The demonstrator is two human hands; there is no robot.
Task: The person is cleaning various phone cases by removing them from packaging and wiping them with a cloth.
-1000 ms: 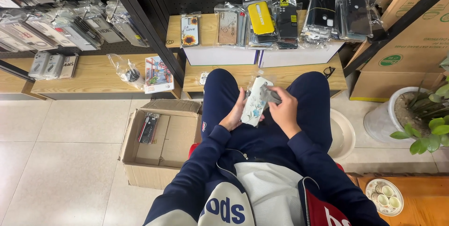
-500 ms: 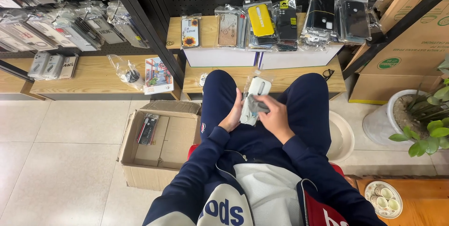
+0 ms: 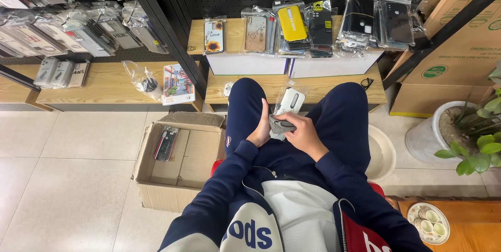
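A cardboard box (image 3: pixel 180 160) sits on the floor left of the person's knees, with a packet (image 3: pixel 166 144) lying inside it. Ahead, phone cases (image 3: pixel 308 25) lean in a row on a low shelf (image 3: pixel 232 38), and more cases (image 3: pixel 60 72) lie on the bench (image 3: pixel 104 87) to the left. A potted plant (image 3: pixel 459 127) stands at the right, with a dish of cups (image 3: pixel 429 222) nearer the person, and both hands (image 3: pixel 305 134) meet over the lap around a case (image 3: pixel 288 103).

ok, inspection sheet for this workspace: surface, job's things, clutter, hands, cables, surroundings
surface: tiled floor, low wooden shelves.
job's things: white phone case in clear sleeve, grey case under it, both over the lap.
clutter: open cardboard box holding one dark packet; packaged cases stacked on shelf.
hands: left hand and right hand both grip the cases.
cables: nothing seen.
surroundings: potted plant, basin, cartons.
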